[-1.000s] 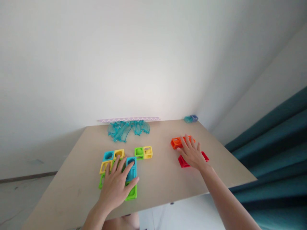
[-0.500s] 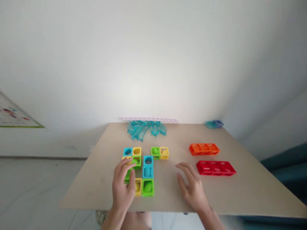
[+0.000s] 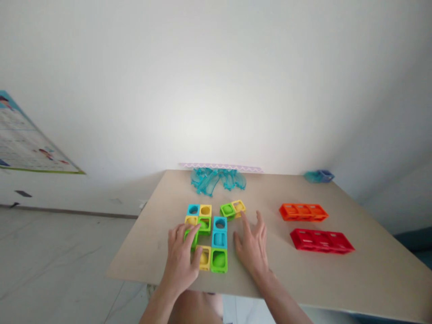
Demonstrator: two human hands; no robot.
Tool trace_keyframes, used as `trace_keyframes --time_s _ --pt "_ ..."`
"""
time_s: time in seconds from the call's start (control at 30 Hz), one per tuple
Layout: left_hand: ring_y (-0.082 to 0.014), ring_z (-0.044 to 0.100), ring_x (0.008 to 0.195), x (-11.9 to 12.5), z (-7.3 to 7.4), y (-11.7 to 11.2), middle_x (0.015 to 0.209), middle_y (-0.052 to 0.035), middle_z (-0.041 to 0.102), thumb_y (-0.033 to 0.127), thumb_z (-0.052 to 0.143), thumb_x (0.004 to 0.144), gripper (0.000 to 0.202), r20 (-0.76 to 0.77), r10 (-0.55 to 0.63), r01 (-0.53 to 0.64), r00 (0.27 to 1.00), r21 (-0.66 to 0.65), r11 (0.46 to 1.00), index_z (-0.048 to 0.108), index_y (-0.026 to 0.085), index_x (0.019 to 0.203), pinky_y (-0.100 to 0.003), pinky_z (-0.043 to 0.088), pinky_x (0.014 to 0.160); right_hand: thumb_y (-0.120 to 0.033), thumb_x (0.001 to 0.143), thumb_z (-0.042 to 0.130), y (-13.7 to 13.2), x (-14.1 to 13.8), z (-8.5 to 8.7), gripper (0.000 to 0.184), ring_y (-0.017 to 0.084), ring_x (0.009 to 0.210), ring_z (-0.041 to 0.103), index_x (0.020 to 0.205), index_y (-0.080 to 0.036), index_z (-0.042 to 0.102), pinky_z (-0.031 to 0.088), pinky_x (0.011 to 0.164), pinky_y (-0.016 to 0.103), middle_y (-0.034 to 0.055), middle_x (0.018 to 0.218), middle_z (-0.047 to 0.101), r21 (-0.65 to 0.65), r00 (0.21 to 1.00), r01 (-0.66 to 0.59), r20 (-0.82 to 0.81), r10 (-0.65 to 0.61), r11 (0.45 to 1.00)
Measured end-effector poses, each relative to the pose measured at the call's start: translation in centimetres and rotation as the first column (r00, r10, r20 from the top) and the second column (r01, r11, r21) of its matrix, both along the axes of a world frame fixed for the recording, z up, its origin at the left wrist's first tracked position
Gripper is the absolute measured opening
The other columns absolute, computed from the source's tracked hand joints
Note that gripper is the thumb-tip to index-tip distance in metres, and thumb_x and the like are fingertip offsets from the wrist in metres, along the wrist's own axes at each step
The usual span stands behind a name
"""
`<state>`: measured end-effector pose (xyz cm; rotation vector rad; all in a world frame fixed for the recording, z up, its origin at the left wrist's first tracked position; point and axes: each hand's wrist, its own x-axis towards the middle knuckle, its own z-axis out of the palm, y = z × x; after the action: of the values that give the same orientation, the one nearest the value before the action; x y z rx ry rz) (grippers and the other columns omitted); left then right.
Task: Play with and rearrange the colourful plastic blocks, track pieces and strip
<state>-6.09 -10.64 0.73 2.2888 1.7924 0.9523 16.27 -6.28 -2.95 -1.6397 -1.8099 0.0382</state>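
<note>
Surface [image 3: 303,270]: is showing as a matt, smooth, pale wood-look board.
Cube blocks [image 3: 219,238]: are looking like smooth moulded plastic with a soft sheen.
Clear curved pieces [image 3: 216,180], behind the cube blocks: are reading as glossy, translucent plastic.
Orange frame [image 3: 303,211] and red frame [image 3: 321,240], right of the cube blocks: are showing as smooth, opaque plastic.
</note>
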Motion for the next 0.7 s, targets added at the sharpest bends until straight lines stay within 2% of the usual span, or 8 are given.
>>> trace_keyframes --time_s 0.1,0.23,0.37,0.43,0.53,0.7 --pt "-0.0279 0.043 0.118 0.0 0.0 0.5 0.122 -0.0121 0.051 0.013 0.046 0.085 0.047 0.018 -0.035 0.035 0.999 -0.019 0.999 0.052 0.02 0.131 -0.051 0.038 0.102 -0.016 0.083 0.047 0.9 0.4 0.0 0.066 0.036 0.14 0.023 0.146 -0.025 0.03 0.035 0.107 0.058 0.0141 0.15 0.025 -0.023 0.995 -0.091 0.029 0.092 0.996" --pt "-0.0271 0.043 0.118 0.1 -0.5 0.5 0.122 -0.0114 0.05 0.007 0.042 0.084 0.049 0.063 -0.026 0.027 0.998 -0.022 0.999 0.054 0.022 0.129 -0.05 0.04 0.103 -0.014 0.084 0.042 3.0 1.4 0.1 0.069 0.028 0.14 0.029 0.149 -0.026 0.023 0.038 0.108 0.049 0.012 0.153 0.026 -0.038 0.978 -0.209 -0.007 0.209 0.977" --pt "-0.0266 0.043 0.12 -0.1 -0.7 0.3 0.123 -0.0098 0.049 0.001 0.039 0.081 0.057 0.074 -0.024 0.025 0.997 -0.022 0.999 0.053 0.025 0.131 -0.049 0.041 0.105 -0.021 0.09 0.044 5.0 1.7 -0.1 0.048 0.023 0.124 0.049 0.138 -0.027 0.045 0.045 0.101 0.04 0.0092 0.138 0.046 -0.033 0.948 -0.32 -0.006 0.319 0.947" --pt "-0.0262 0.043 0.121 -0.1 -0.8 0.2 0.123 -0.0093 0.049 -0.003 0.038 0.078 0.062 0.06 -0.023 0.024 0.998 -0.018 1.0 0.054 0.027 0.131 -0.049 0.041 0.105 -0.027 0.093 0.046 5.3 1.6 -0.2 0.038 0.022 0.111 0.056 0.131 -0.026 0.053 0.048 0.096 0.038 0.0093 0.126 0.053 -0.025 0.949 -0.316 -0.007 0.316 0.948" --pt "-0.0256 0.044 0.119 -0.1 -0.8 0.1 0.121 -0.0094 0.049 -0.007 0.038 0.071 0.069 0.027 -0.012 0.012 1.0 -0.007 1.0 0.055 0.026 0.129 -0.047 0.042 0.104 -0.034 0.093 0.05 4.8 1.3 -0.1 0.034 0.022 0.094 0.058 0.124 -0.024 0.06 0.049 0.086 0.036 0.009 0.105 0.059 -0.025 0.96 -0.275 0.045 0.276 0.961" --pt "-0.0271 0.045 0.116 0.4 -1.0 0.1 0.117 -0.0102 0.049 -0.008 0.041 0.068 0.067 -0.054 0.086 -0.085 0.995 0.015 0.996 0.062 0.026 0.123 -0.048 0.042 0.102 -0.04 0.089 0.059 3.2 1.2 0.3 0.028 0.024 0.085 0.055 0.109 -0.023 0.068 0.043 0.075 0.035 0.008 0.085 0.061 -0.021 0.987 -0.078 0.139 0.08 0.997"
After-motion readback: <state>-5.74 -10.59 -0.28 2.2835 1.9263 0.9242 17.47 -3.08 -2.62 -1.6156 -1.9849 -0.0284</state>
